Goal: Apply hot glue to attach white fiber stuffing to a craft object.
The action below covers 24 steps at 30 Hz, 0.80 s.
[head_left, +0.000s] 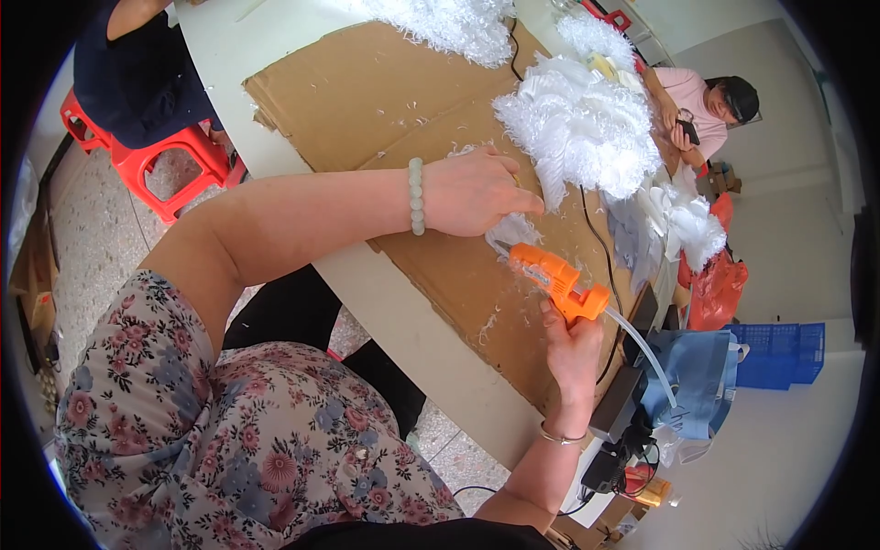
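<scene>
My right hand (575,348) grips an orange glue gun (550,275) by its handle, with a pale glue stick (646,353) curving out of its back end. The nozzle points left, at a small white feathery piece (515,231) over the cardboard. My left hand (472,191), with a beaded bracelet at the wrist, is curled over this piece; its fingers are bent and partly hidden, and they appear to hold it. Beyond the left fingers lies a large pile of white fringed feathery pieces (587,128).
Brown cardboard (385,101) covers much of the white table (385,298). A black cord (605,247) crosses it on the right. More white fluff (449,23) lies at the far side. A blue bag (687,376) stands right. Another person (692,101) sits across; red stools (174,165) stand left.
</scene>
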Tool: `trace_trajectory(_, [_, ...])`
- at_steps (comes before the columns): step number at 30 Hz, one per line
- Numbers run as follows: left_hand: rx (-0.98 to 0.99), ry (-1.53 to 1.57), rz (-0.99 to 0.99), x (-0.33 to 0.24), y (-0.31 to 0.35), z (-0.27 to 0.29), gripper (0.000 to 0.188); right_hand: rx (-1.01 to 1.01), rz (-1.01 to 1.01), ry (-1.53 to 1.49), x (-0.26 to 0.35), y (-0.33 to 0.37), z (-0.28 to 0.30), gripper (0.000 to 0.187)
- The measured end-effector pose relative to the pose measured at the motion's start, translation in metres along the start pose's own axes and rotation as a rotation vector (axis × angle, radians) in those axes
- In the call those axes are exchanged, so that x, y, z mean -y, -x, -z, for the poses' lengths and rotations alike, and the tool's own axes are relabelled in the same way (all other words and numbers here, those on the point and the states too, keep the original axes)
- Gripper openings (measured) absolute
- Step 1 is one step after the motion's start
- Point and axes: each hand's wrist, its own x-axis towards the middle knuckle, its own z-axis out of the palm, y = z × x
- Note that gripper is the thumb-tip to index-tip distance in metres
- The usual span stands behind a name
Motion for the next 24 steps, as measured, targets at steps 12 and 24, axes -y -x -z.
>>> trace_trajectory(12, [-0.075,0.054,-0.017,0.006,0.001,-0.004,0.045,-0.09,0.08,-0.056,0.006,-0.004,-0.016,0.021])
trace_trajectory(24, [-0.041,0.109,0.004,0.005,-0.001,0.001,0.048,-0.042,0.116,-0.001,0.001,-0.007,-0.021,0.016])
